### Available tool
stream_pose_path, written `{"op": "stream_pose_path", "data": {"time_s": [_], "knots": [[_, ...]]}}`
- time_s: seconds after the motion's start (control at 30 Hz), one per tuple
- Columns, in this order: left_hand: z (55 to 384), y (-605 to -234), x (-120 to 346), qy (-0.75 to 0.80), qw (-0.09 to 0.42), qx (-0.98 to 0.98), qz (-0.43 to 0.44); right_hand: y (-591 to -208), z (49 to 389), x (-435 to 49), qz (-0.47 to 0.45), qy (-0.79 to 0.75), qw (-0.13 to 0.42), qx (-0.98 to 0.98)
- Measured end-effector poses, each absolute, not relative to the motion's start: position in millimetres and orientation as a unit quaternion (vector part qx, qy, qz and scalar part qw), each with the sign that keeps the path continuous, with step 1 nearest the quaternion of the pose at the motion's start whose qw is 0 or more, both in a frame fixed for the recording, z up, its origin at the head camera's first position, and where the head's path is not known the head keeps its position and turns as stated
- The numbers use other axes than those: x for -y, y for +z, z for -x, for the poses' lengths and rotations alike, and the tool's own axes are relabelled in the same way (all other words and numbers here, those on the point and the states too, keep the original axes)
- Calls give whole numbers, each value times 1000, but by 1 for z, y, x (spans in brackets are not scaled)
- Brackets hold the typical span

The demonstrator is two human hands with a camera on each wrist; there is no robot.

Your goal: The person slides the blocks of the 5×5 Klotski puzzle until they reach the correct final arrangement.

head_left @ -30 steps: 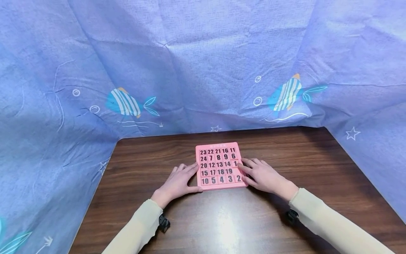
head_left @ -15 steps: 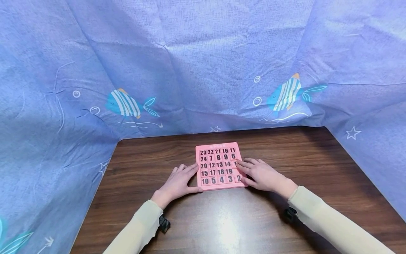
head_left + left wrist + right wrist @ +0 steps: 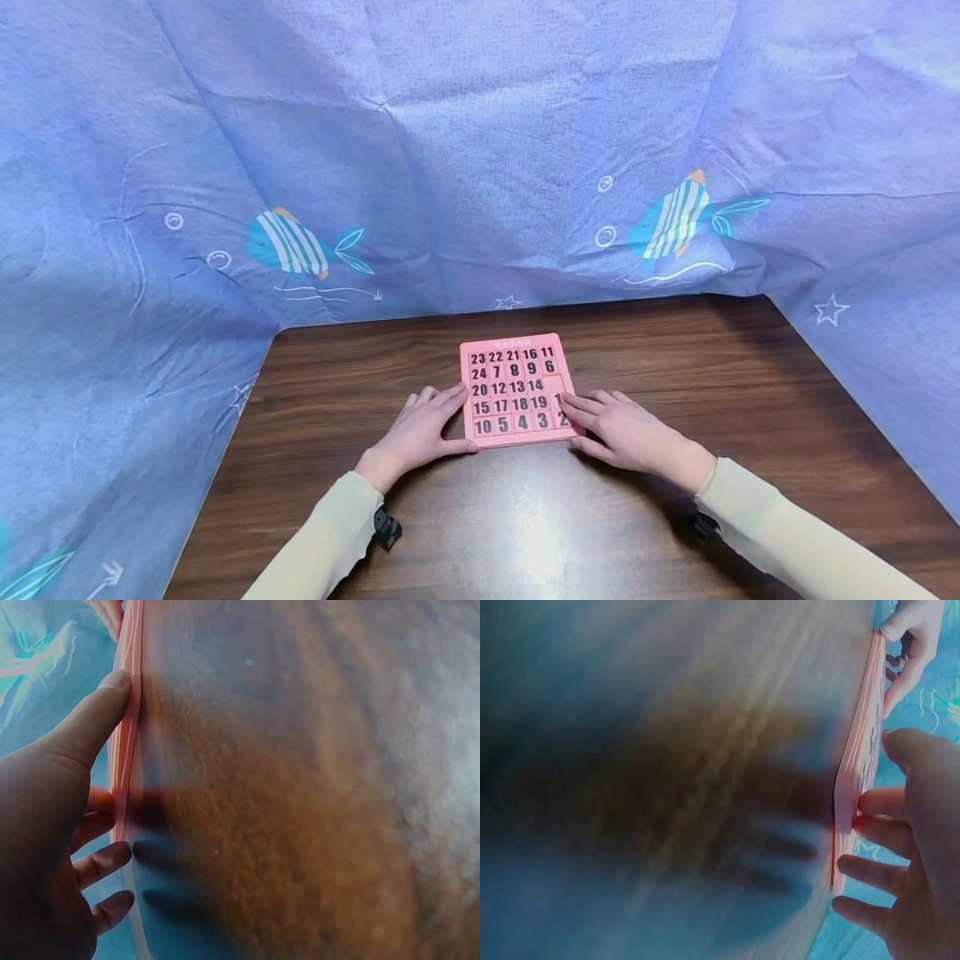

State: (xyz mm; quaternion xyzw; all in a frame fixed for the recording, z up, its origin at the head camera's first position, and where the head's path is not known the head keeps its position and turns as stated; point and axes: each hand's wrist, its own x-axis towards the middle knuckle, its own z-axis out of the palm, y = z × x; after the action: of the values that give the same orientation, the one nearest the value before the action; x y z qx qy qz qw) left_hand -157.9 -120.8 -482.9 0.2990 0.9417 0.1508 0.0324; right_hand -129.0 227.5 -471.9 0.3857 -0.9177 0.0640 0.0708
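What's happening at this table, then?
Someone is handling a pink number puzzle that lies flat on a wooden table. The left hand rests against its left edge, thumb at the near corner. The right hand reaches over the right edge, its fingers on the 1 tile, partly covering it. The gap sits just above that tile, below the 6. The numbers are out of order.
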Motion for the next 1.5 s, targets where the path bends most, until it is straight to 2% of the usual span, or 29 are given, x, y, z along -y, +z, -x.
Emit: {"op": "stream_pose_path", "data": {"time_s": [0.33,0.67,1.03,1.5], "knots": [[160,-481,118,146,34,-940,-305,-470,169,-233,-350,85,71,930],[160,-483,117,130,29,-942,-308,-466,196,-231,-310,62,21,948],[161,-482,118,132,23,-942,-308,-466,186,-232,-306,60,0,950],[158,-484,121,136,28,-943,-301,-464,169,-229,-329,73,10,941]]}}
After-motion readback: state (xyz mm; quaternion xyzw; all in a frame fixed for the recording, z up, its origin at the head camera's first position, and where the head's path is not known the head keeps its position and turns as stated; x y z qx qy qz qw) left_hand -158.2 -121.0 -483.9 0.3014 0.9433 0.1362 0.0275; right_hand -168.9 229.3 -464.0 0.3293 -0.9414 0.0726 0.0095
